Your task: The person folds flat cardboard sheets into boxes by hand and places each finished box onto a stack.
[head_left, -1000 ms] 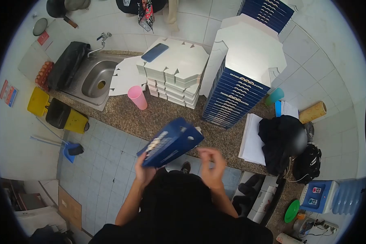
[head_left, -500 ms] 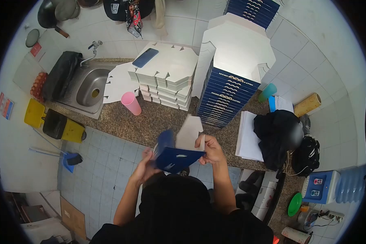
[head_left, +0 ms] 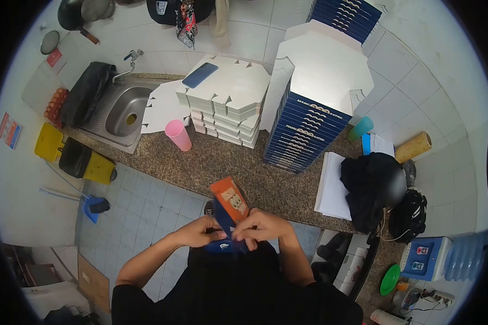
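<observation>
A partly folded cardboard box (head_left: 231, 199) is in front of my body, close to the counter's front edge. Its orange printed panel points up and away from me, and its dark blue side shows low near my shirt. My left hand (head_left: 203, 232) grips the box's left side, fingers curled round the edge. On the right, my right hand (head_left: 261, 225) is closed on the box, its fingers pressed at the fold beside the orange panel. The two hands hide much of the lower part. On the counter ahead stand a tall stack of blue boxes (head_left: 308, 127) and flat white cardboard sheets (head_left: 228, 97).
A phone (head_left: 200, 75) lies on the white sheets. A pink cup (head_left: 178, 135) stands between them and the sink (head_left: 126, 116). Right of the blue boxes are a teal cup (head_left: 360, 128), papers (head_left: 332, 187) and black cloth (head_left: 368, 184). A water dispenser (head_left: 425, 260) is far right.
The box has turned and folded, so its orange panel now shows instead of the white inside. Both hands have come nearer my body, and my right hand has moved left over the box.
</observation>
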Motion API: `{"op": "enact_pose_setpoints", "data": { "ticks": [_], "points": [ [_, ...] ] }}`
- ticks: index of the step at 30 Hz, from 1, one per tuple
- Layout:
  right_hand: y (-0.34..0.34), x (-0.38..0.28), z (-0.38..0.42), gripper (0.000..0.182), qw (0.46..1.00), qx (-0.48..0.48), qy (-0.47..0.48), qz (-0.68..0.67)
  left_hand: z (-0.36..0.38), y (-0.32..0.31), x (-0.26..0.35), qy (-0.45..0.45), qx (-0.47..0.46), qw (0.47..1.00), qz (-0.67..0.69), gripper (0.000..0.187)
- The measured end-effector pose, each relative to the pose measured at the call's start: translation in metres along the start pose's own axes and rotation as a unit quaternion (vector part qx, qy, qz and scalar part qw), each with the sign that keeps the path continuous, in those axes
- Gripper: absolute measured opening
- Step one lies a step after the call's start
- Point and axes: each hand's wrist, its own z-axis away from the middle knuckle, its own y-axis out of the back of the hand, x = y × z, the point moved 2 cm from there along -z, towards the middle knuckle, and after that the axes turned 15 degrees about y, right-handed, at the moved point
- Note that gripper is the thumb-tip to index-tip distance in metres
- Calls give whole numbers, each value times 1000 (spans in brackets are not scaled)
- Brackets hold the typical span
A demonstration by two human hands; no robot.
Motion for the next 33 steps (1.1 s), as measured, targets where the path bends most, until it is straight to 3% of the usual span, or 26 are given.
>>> {"op": "enact_pose_setpoints", "data": {
  "ticks": [1,3,6,7,9,12,14,15,16,17,18,19,21,24,25,26,28,29,30,32,33],
  "points": [
    [-4,-15,-5,19,991,36,-17,125,-2,2,3,61,-8,998,-22,12],
    [-9,-34,-5,24,924,64,-67,371,-7,-1,4,55,18,998,16,14],
    [-16,-14,14,23,877,126,-51,461,-16,-12,7,20,89,995,46,15],
    [-20,-3,23,23,875,127,-50,464,-13,-14,13,23,141,989,-37,14],
    [-23,14,40,23,839,310,-92,438,-10,-15,26,23,197,973,-120,13],
    [-27,17,47,18,817,301,0,492,-12,-23,36,9,216,967,-135,17],
    [-24,12,49,20,845,274,16,460,-15,-30,38,-48,223,952,-206,13],
    [-17,10,48,20,898,224,-48,377,-17,-30,30,-94,206,948,-224,27],
    [-11,10,46,22,936,170,-111,287,-18,-30,32,-94,206,948,-225,27],
    [-4,9,43,22,937,170,-112,286,-17,-32,36,-89,174,953,-230,38],
    [1,13,40,25,948,86,-170,253,-17,-34,37,-84,142,958,-234,50],
    [1,16,40,29,949,1,-226,219,-17,-32,37,-83,142,959,-233,50],
    [6,10,41,30,947,23,-217,237,-16,-19,38,-71,236,961,-122,66],
    [9,4,44,32,937,58,-201,279,-20,0,8,-140,317,937,-43,57],
    [7,3,46,32,929,70,-196,305,-22,-1,-2,-103,245,963,-44,38],
    [5,3,46,32,930,66,-198,301,-27,-3,-24,-100,247,963,-41,38],
    [6,3,47,41,906,128,-238,326,-37,-7,-62,-88,194,930,298,24],
    [7,4,47,41,908,126,-239,321,-38,-7,-66,-127,208,899,363,19],
    [9,5,50,42,900,149,-257,320,-40,-9,-60,-119,211,898,367,19],
    [6,4,49,44,893,172,-281,307,-41,-14,-46,-210,141,873,417,16],
    [5,-3,45,42,898,151,-266,316,-39,-14,-36,-227,119,907,334,16]
  ]
}}
